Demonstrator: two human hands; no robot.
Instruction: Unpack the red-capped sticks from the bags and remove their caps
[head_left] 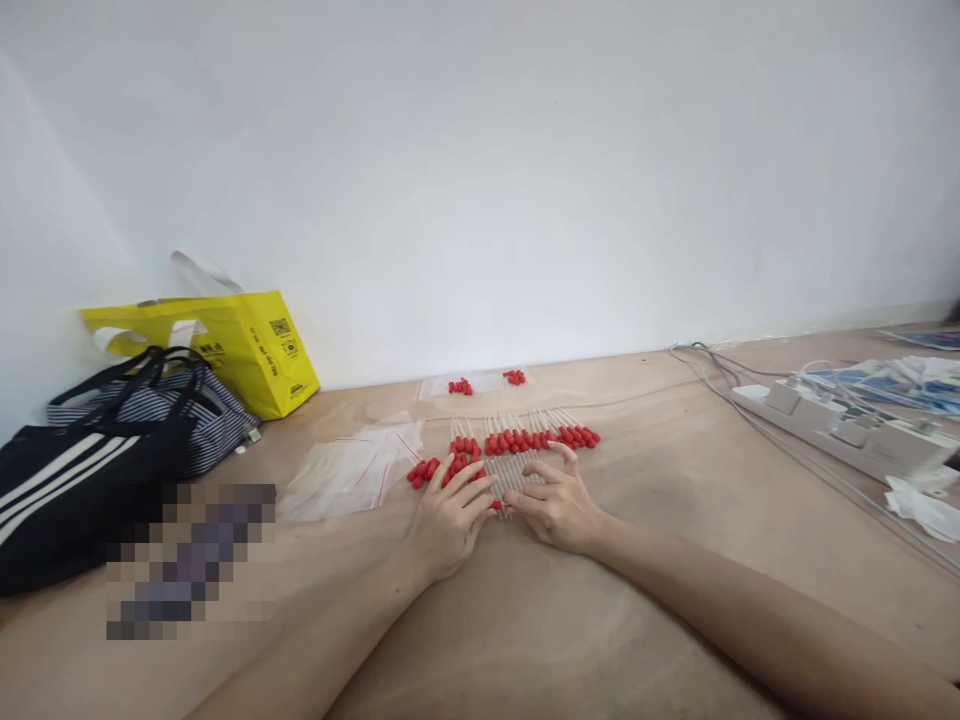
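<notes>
Thin pale sticks with red tips lie in rows on the wooden table. My left hand lies over the near rows, its fingers bent and slightly apart. Its thumb and forefinger come together at a single red-tipped stick. On the right, my right hand rests with spread, curled fingers on a row of pale stick shafts, fingertips touching them. Just beyond both hands runs a row of red tips, their shafts pointing away. A bunch of red tips shows beside my left fingers, partly covered by them.
Clear zip bags lie left of my hands. Another bag with red-tipped sticks lies near the wall. A yellow bag and a black bag stand left. A power strip with cables sits right, near plastic packets.
</notes>
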